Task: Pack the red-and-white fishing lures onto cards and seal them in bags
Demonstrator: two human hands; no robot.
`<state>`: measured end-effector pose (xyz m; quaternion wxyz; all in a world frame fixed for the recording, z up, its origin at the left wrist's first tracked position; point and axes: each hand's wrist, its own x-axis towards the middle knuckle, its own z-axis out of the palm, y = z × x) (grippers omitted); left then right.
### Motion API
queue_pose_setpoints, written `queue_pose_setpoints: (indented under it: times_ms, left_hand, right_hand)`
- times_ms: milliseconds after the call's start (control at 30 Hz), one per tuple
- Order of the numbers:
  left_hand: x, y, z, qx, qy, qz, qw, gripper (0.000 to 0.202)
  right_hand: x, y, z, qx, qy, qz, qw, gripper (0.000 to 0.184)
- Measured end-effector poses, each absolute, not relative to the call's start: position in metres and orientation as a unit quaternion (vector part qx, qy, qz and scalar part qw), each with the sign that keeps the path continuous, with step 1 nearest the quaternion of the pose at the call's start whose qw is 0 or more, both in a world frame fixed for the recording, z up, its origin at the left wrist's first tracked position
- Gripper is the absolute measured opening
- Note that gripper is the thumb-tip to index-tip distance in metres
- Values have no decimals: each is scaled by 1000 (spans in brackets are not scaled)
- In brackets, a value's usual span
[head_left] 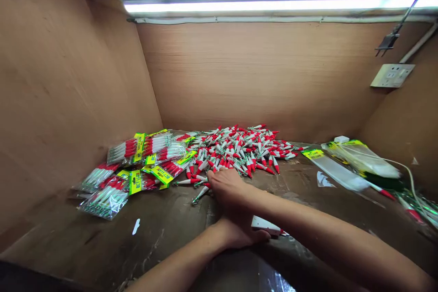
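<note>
My right hand (230, 187) reaches across my left wrist to the front edge of a heap of red-and-white fishing lures (236, 146). Its fingers are curled down and closed by a few loose lures (201, 194), and the fingertips are hidden. Below it, my left hand (236, 230) rests low over the table, its thumb pointing right. The right hand and forearm cover its other fingers, so its grip does not show. Beside that thumb lies a white block-like object (266, 225) with small red bits at its right end, partly covered by my right forearm.
Clear packets of lures (135, 181) with yellow-green labels are stacked at the left. Flat labelled plastic bags (337, 169) lie at the right, near more lures (410, 207) and a thin white cord. A plug (388, 42) hangs by the socket (393, 75). Wooden walls (267, 73) enclose the table.
</note>
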<state>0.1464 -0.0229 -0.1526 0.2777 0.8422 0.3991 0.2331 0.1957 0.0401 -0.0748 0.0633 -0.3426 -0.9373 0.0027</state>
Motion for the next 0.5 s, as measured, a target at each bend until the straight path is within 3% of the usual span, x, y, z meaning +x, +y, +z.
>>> queue_pose_setpoints:
  times_ms: [167,267,433,500]
  left_hand:
    - [146,-29,-139,829,402,235,309,86]
    - [145,-29,-134,823,388,277,310,88]
    - [141,-20,-135,825,376,290,307,93]
    - [140,-17,-138,832,370,281,303,99]
  right_hand:
    - [197,44,-83,-363,-928,18,76,46]
    - [233,45,-68,-362,-916,70,158,58]
    - [330,38,-47,-388,-784,283,393,34]
    - [373,32,-54,-425,-714,337,444,33]
